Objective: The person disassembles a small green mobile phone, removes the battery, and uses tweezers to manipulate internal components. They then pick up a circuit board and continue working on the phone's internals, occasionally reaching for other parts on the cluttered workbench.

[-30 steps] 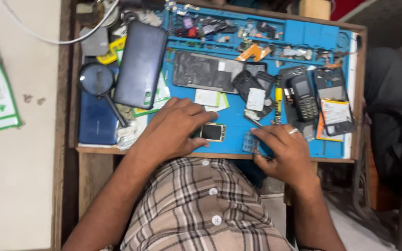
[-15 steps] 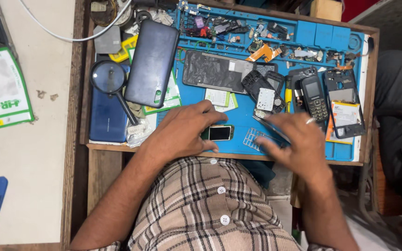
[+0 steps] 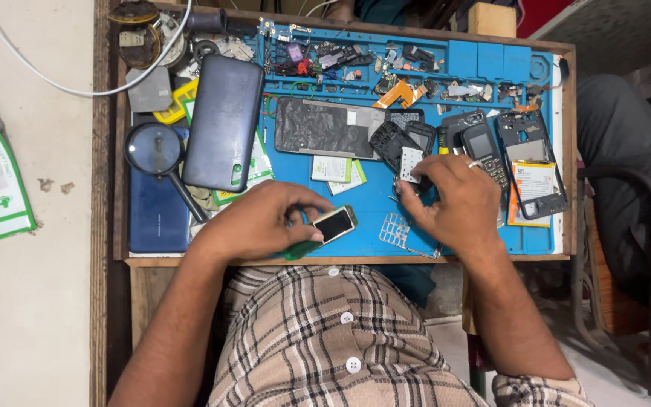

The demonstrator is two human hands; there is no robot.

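Note:
My left hand (image 3: pixel 261 222) grips a small phone module with a dark screen (image 3: pixel 334 224), tilted just above the blue work mat (image 3: pixel 374 202). A green tool handle (image 3: pixel 301 249) pokes out under that hand's fingers. My right hand (image 3: pixel 457 205) is curled further right, its fingertips closed on a small black phone housing with a white piece (image 3: pixel 410 163). A pale keypad grid (image 3: pixel 395 230) lies on the mat between my hands. I wear a checked shirt.
A dark blue smartphone (image 3: pixel 224 124) and a magnifying glass (image 3: pixel 154 148) lie left on the wooden tray (image 3: pixel 118 188). A black panel (image 3: pixel 324 128), a keypad phone (image 3: pixel 484 151) and an opened phone back (image 3: pixel 533 166) sit behind my hands. Several small parts fill the mat's far compartments.
My right hand moved up from the tray's front edge to the black housing. My left hand shifted left and tilted the small screen module.

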